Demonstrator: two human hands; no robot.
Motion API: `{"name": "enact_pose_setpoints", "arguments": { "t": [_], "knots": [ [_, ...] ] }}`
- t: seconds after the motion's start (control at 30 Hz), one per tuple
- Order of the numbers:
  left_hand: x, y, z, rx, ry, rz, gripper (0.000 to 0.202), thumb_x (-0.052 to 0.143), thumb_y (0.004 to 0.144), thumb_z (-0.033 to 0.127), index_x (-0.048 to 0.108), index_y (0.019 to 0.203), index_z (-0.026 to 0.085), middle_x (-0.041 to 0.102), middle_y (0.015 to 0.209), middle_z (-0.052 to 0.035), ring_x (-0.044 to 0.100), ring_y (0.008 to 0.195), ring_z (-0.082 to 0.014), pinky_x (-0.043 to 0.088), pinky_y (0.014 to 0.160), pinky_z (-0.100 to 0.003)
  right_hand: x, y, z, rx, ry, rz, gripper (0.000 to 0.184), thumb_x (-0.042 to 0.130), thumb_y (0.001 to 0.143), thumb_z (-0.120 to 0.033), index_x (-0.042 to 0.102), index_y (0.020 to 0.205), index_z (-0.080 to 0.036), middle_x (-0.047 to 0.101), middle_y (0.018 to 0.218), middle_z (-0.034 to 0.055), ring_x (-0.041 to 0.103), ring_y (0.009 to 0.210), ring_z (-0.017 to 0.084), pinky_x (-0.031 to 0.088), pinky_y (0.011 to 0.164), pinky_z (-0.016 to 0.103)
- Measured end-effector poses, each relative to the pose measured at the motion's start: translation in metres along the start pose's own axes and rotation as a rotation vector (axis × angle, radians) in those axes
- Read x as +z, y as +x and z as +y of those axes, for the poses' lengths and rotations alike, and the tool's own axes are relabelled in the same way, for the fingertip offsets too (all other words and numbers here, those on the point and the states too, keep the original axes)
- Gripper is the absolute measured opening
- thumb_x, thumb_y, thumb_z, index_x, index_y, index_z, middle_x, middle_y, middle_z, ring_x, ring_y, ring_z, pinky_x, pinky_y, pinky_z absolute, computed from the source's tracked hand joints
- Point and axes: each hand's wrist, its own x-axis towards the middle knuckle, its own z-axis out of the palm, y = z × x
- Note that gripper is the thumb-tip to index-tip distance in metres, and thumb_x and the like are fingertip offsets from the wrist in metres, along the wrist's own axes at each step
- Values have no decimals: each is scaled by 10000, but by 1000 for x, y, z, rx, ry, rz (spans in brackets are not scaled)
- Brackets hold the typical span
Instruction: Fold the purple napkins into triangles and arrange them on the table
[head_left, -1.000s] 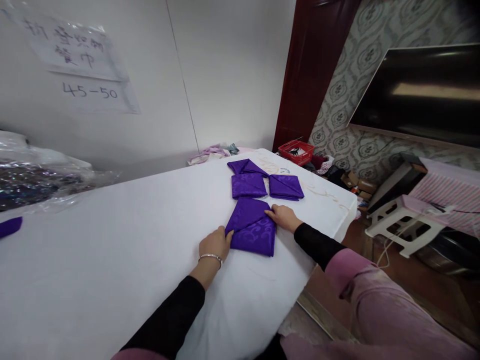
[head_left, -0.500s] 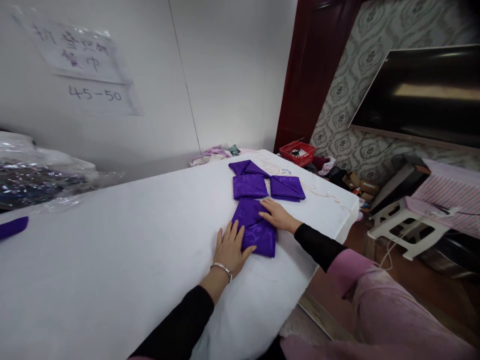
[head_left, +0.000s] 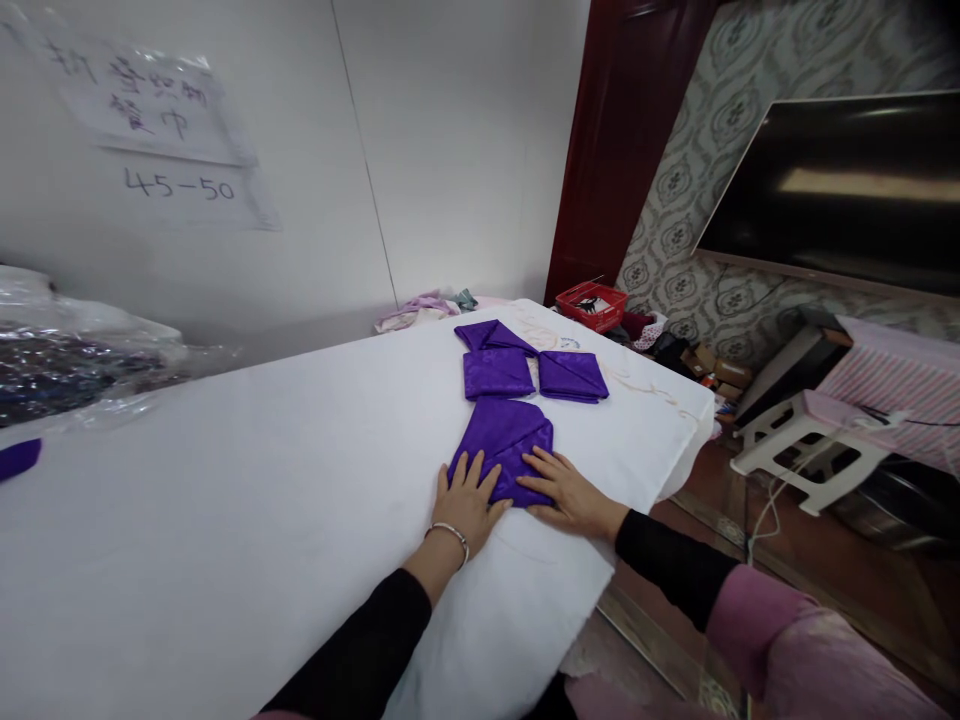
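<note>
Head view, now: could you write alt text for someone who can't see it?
Left hand and right hand rest on a folded purple cloth on a white-covered table. More folded purple cloths lie just beyond it, with a red basket near the table's far end and a dark television on the patterned wall at right.

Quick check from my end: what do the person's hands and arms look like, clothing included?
The left hand and right hand are ungloved. A thin silvery bracelet circles the left wrist; none shows on the right. Both forearms have close-fitting black sleeves. Above the right one is a looser pink sleeve; on the left, only a pink sliver shows.
</note>
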Motion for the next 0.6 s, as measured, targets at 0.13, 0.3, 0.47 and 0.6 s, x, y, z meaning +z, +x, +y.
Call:
{"name": "enact_pose_setpoints", "arguments": {
  "t": [0.13,0.3,0.47,0.6],
  "knots": [
    [-2,8,9,-66,-7,2,528,363,883,525,420,1362,308,307,1493,-75,224,1371,-323,178,1072,-558,2,4,11,-36,11,61,427,494,888,-372,539,1276,-200,380,1434,141,235,1371,284,278,1072,491],
    [0,8,10,-61,-17,28,533,352,882,535,431,1356,304,317,1489,-77,235,1367,-318,203,1067,-537,-5,1,11,-53,16,46,469,500,882,-378,502,1309,-184,363,1443,146,236,1372,276,288,1077,479],
    [4,8,8,-58,-11,53,528,341,887,527,430,1356,302,332,1481,-81,244,1364,-318,200,1061,-560,-5,-3,-9,51,-108,97,581,551,846,-365,396,1386,-217,291,1481,138,174,1383,324,203,1074,566],
    [4,8,9,-73,-19,55,546,343,883,535,412,1367,293,314,1490,-79,226,1372,-312,193,1064,-568,5,-2,-13,45,-104,89,447,470,898,-283,465,1341,-222,435,1400,123,334,1326,285,302,1054,490]
  ]
}}
